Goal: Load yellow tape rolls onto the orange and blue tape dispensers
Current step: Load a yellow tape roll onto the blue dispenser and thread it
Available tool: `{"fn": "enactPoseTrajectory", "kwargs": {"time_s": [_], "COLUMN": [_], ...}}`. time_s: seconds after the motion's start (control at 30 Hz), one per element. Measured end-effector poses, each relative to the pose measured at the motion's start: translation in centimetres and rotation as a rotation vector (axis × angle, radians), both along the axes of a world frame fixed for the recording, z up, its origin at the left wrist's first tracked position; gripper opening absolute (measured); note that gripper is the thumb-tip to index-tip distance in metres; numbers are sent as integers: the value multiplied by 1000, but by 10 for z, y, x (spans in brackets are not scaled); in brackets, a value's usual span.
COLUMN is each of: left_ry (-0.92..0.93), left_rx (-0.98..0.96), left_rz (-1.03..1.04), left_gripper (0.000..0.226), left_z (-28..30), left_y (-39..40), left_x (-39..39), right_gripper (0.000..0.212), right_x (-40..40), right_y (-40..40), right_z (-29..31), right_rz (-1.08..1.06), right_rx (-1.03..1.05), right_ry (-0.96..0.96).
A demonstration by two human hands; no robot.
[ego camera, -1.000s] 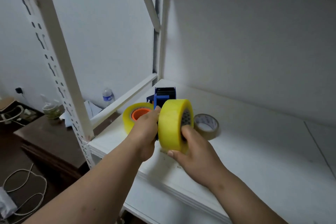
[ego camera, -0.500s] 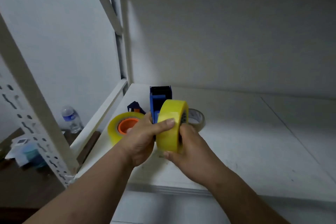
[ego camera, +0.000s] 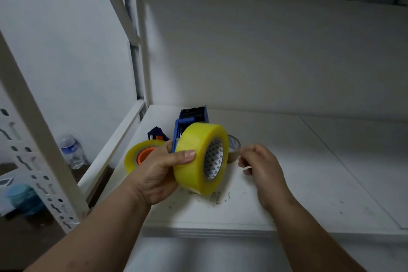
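Now, from the head view, the left hand (ego camera: 159, 172) grips the blue tape dispenser (ego camera: 191, 119) with a yellow tape roll (ego camera: 194, 157) mounted on it, thumb pressed flat across the roll's outer band, the whole thing lifted above the white shelf (ego camera: 309, 172). The roll's open side faces right, showing a patterned white core. The dispenser's serrated front end points away, toward the shelf's back panel.

Over to the right hand (ego camera: 260, 165): it hangs just beside the roll, apart from it, fingers loosely curled. Whether anything thin sits between the fingertips, I cannot tell.

Behind the left hand, a 2nd yellow tape roll (ego camera: 134, 157) rests on the shelf on the orange dispenser hub (ego camera: 144, 155), with a dark blue part of that dispenser poking up behind. A nearly spent clear tape roll (ego camera: 233, 147) lies on the shelf, partly hidden by the held roll. Small dark specks dot the shelf under the hands.

Off to the left, past the perforated shelf upright (ego camera: 33, 130), a water bottle (ego camera: 71, 152) stands on a lower dark surface.
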State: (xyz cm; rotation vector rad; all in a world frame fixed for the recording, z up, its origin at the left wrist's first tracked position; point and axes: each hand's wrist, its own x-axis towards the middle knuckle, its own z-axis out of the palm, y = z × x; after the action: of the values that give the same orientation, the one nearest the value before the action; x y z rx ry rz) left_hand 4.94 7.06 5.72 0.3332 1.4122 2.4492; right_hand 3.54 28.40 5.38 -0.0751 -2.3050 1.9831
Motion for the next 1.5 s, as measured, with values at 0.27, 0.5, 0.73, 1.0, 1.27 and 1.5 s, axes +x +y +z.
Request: {"fn": "enactPoseTrajectory", "kwargs": {"time_s": [0.27,0.5,0.73,1.0,1.27,1.5], "left_ry": [20,19,8,22,3,-25], "left_rx": [-8,47,228,310,345,318], "left_rz": [-142,-218,-313,-372,-340,-324], "left_gripper": [68,66,45,42,40,39], "left_z": [6,-3,-7,-14,-15,-14], "left_y": [21,40,56,72,86,88], "left_x": [-1,-13,-25,-31,-32,-29], "right_gripper": [36,38,66,70,69,49], "right_x": [-40,-52,-54,-65,-69,-84], "right_y": [11,35,49,65,74,91], "right_z": [-17,-15,-25,-29,-37,-33], "right_rz": [349,533,664,658,564,392], "right_rx": [-457,-550,-879,-882,-978,-715], "right_ry": [-545,-590,-482,-445,-393,-323]}}
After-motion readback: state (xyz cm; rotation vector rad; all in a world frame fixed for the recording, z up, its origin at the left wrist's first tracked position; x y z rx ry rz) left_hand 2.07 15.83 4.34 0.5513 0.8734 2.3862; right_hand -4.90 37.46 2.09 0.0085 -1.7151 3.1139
